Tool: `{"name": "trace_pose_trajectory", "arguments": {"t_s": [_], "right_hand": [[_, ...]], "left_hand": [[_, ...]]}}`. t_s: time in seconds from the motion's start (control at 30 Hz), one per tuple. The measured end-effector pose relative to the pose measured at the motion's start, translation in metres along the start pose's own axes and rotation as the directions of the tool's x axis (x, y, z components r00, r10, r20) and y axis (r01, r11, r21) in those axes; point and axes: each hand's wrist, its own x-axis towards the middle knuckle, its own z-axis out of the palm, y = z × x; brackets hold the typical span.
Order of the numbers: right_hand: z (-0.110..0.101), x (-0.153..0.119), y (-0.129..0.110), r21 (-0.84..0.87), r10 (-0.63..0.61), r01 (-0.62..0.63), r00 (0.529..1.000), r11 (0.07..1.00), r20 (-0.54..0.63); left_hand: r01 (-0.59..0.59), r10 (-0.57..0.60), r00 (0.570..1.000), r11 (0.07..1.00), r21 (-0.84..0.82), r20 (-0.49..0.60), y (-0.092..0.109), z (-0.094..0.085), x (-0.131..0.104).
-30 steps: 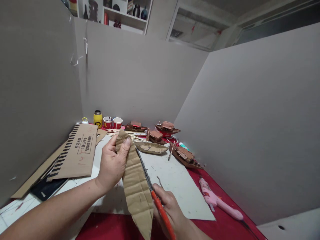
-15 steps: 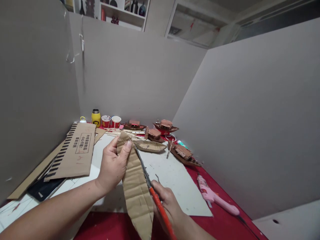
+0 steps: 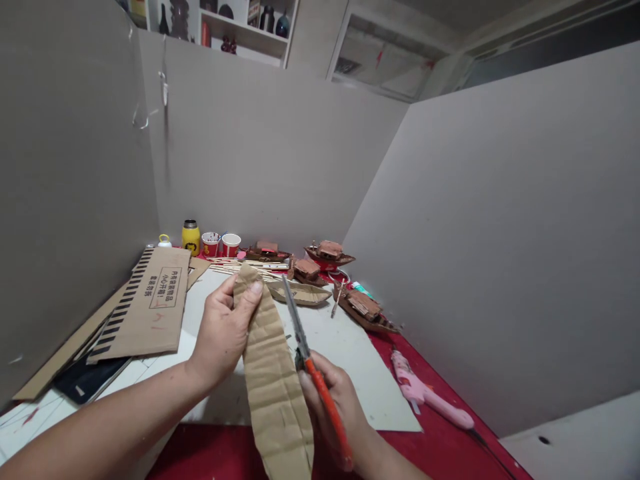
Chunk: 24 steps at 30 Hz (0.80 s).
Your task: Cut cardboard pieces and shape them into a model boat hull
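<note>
A long, creased strip of brown cardboard [image 3: 275,373] with a pointed top hangs from my left hand [image 3: 225,327], pinched between thumb and fingers near its upper end. My right hand [image 3: 337,397] is wrapped round the red-orange handles of scissors [image 3: 320,387]. Their grey blades point up and away, just right of the strip's edge and apart from it. Behind the blades, a boat-shaped cardboard piece [image 3: 303,294] lies on the white board [image 3: 360,360].
Brown model boats [image 3: 363,305] stand at the back and right. A pink glue gun [image 3: 430,393] lies on the red cloth [image 3: 390,453]. Printed cardboard [image 3: 145,307] is at left. Thin sticks, red cups [image 3: 231,245] and a yellow bottle [image 3: 191,238] stand near the back wall.
The scissors have moved away from the strip's right edge, with the blades now more upright. The strip's lower end has shifted slightly right. My left hand keeps its grip.
</note>
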Motion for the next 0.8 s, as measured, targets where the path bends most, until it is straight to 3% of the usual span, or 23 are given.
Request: {"name": "trace_pose_trajectory", "arguments": {"t_s": [0.1, 0.23, 0.33, 0.5, 0.57, 0.67, 0.73, 0.8], "right_hand": [[-0.004, 0.002, 0.008, 0.258, 0.141, -0.129, 0.990, 0.957, -0.028], [-0.009, 0.002, 0.007, 0.466, 0.140, -0.146, 0.989, 0.873, 0.047], [-0.008, 0.001, -0.001, 0.452, 0.080, -0.111, 0.993, 0.885, 0.086], [-0.002, -0.003, -0.010, 0.290, 0.071, -0.077, 0.997, 0.954, 0.031], [-0.002, -0.003, -0.012, 0.218, 0.060, -0.058, 0.998, 0.974, -0.004], [-0.003, -0.001, -0.014, 0.151, 0.035, -0.020, 0.995, 0.988, -0.099], [-0.005, 0.001, -0.015, 0.159, 0.034, -0.008, 0.986, 0.987, -0.162], [-0.010, 0.004, -0.014, 0.194, 0.049, -0.013, 0.983, 0.981, -0.179]], "left_hand": [[-0.105, 0.101, 0.991, 0.994, -0.042, -0.092, 0.004, -0.005, 0.008], [-0.245, 0.238, 0.958, 0.969, -0.022, -0.158, 0.005, -0.011, 0.019], [-0.260, 0.265, 0.953, 0.964, 0.050, -0.144, -0.001, -0.013, 0.021], [-0.244, 0.268, 0.957, 0.949, 0.199, -0.109, -0.014, -0.010, 0.013], [-0.185, 0.211, 0.973, 0.956, 0.229, -0.091, -0.019, -0.007, 0.007], [0.029, -0.035, 0.999, 0.972, 0.233, 0.019, -0.024, 0.001, -0.004], [0.191, -0.228, 0.960, 0.958, 0.216, 0.163, -0.026, 0.006, -0.009], [0.294, -0.338, 0.900, 0.937, 0.190, 0.275, -0.025, 0.009, -0.010]]}}
